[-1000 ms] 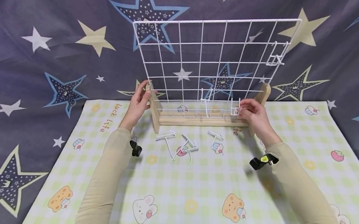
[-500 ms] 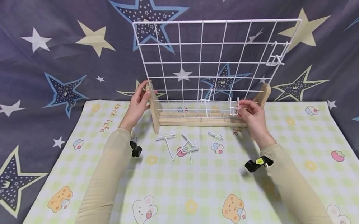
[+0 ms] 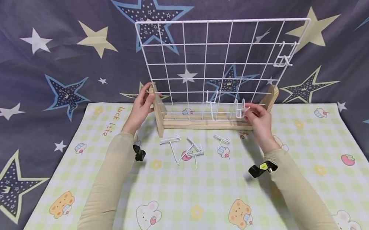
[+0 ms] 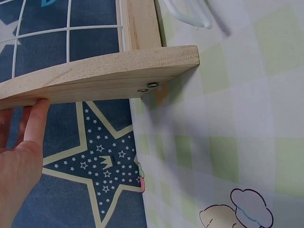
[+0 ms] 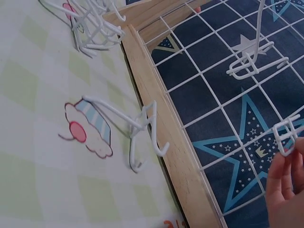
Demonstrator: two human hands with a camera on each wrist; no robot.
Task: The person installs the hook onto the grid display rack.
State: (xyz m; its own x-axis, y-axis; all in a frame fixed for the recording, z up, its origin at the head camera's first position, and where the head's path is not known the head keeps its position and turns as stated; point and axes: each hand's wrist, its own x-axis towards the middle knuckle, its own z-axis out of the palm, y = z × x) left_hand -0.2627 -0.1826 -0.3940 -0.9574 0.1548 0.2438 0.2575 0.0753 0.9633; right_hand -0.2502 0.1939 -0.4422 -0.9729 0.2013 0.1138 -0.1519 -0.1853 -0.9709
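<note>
A white wire grid rack [image 3: 205, 63] stands upright in a wooden base with two side pieces. My left hand [image 3: 141, 107] grips the left wooden side piece [image 3: 158, 110]; in the left wrist view its fingers [image 4: 37, 123] touch the wood's outer face. Between thumb and fingertips, my right hand [image 3: 260, 122] pinches a white wire hook [image 3: 239, 109] against the grid's lower right. Whether the hook's prongs are over a wire, I cannot tell. Other hooks hang on the grid: one at low centre [image 3: 213, 104], one at upper right [image 3: 282, 60].
Several loose white hooks [image 3: 189, 150] lie on the checked tablecloth [image 3: 194, 190] in front of the base, one of them [image 3: 222, 139] apart to the right. A star-patterned dark cloth [image 3: 59, 66] hangs right behind the rack.
The right hand and forearm have shifted slightly left, taking the pinched hook a little left along the grid. My left hand has kept its grip on the side piece.
</note>
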